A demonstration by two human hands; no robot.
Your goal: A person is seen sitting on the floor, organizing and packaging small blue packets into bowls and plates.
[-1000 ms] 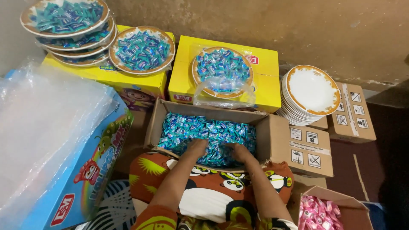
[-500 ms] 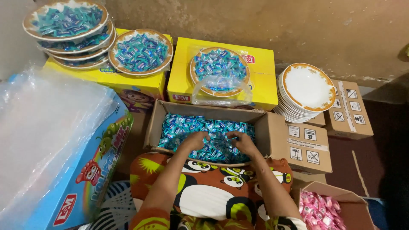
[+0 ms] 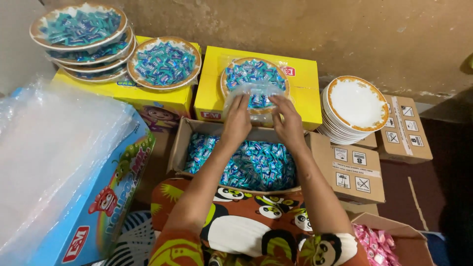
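Note:
My left hand (image 3: 237,120) and my right hand (image 3: 287,121) reach forward over an open cardboard box (image 3: 325,156) full of blue wrapped candies (image 3: 257,166). Both hands touch a clear plastic bag (image 3: 253,96) that covers a plate of blue candies (image 3: 252,79) standing on a yellow box (image 3: 300,83). The fingers curl around the near edge of the bag on either side. A patterned cushion (image 3: 246,226) lies under my forearms.
A stack of candy-filled plates (image 3: 81,34) and another filled plate (image 3: 164,62) rest on a yellow box at the left. Empty white plates with orange rims (image 3: 355,106) are stacked at right. A big blue box under plastic (image 3: 69,162) is left; pink candies (image 3: 376,244) lower right.
Both hands have lifted out of the candy box and moved forward to the bagged plate on the yellow box.

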